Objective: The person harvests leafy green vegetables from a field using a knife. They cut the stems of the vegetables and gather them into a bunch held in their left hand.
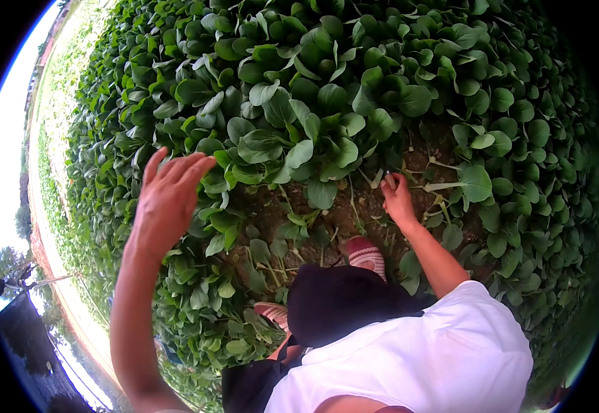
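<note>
My left hand is raised over the leafy greens at the left, its fingers spread and pointing up and right, holding nothing. Low over the bare soil, my right hand has its fingers closed on a small tool with a dark tip; what kind it is cannot be told. Just above and left of that hand stands a dense clump of leafy greens with broad, rounded leaves. To its right lies a cut leaf with a pale stalk.
Dense rows of greens surround a patch of brown soil strewn with loose leaves and stalks. My feet, in striped shoes, stand at its lower part. A pale path and dark sheeting show at the far left.
</note>
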A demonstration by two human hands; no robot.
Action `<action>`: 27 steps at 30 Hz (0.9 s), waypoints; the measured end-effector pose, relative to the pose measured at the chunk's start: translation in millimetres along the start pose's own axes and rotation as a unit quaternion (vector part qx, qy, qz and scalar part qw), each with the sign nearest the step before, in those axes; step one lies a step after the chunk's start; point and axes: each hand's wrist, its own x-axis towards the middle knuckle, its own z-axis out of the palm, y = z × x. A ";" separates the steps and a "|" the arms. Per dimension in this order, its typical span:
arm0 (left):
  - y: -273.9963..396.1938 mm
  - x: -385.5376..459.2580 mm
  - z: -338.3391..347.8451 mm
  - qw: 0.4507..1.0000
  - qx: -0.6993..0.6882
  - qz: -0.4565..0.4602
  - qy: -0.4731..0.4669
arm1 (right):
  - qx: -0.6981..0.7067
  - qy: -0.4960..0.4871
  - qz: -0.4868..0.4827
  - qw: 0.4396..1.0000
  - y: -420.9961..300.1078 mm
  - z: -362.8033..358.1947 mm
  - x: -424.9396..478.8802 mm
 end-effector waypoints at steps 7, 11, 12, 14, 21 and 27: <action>166.0 147.9 160.9 0.953 -0.225 0.193 -0.056 | 0.151 0.001 0.010 0.989 7.3 7.3 15.4; 143.5 150.6 214.1 0.997 -0.020 -0.049 -0.060 | -0.028 -0.010 -0.115 0.993 -0.6 12.0 -3.0; 128.1 143.6 221.6 0.994 -0.023 -0.045 -0.093 | -0.061 0.012 -0.162 0.985 3.3 15.9 -3.6; 115.4 124.8 230.5 0.992 -0.037 -0.043 -0.110 | -0.105 0.016 -0.184 0.977 -1.6 22.1 -9.4; 123.1 114.5 237.5 0.993 -0.070 -0.073 -0.057 | -0.203 0.055 -0.234 0.949 7.7 32.4 -2.9; 116.0 109.1 243.9 0.987 -0.112 -0.113 -0.031 | -0.334 -0.002 -0.184 0.924 -17.5 33.5 -10.4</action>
